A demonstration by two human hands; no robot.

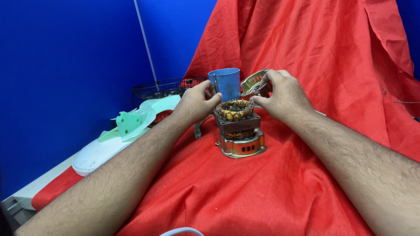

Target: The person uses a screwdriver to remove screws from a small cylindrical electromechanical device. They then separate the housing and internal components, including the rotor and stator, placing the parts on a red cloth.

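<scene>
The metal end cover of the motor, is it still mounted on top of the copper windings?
No, the right hand holds the metal end cover lifted beside the bare copper windings.

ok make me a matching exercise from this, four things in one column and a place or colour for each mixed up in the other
Things:
1. cup
2. fan blade
3. metal cover
4. motor

Descriptions:
A. pale green, lying at the left
B. standing on the red cloth
C. blue, behind the motor
D. held in the right hand

Pairs: 1-C, 2-A, 3-D, 4-B

cup (225, 82) behind motor (237, 126), fan blade (135, 120) left
</scene>
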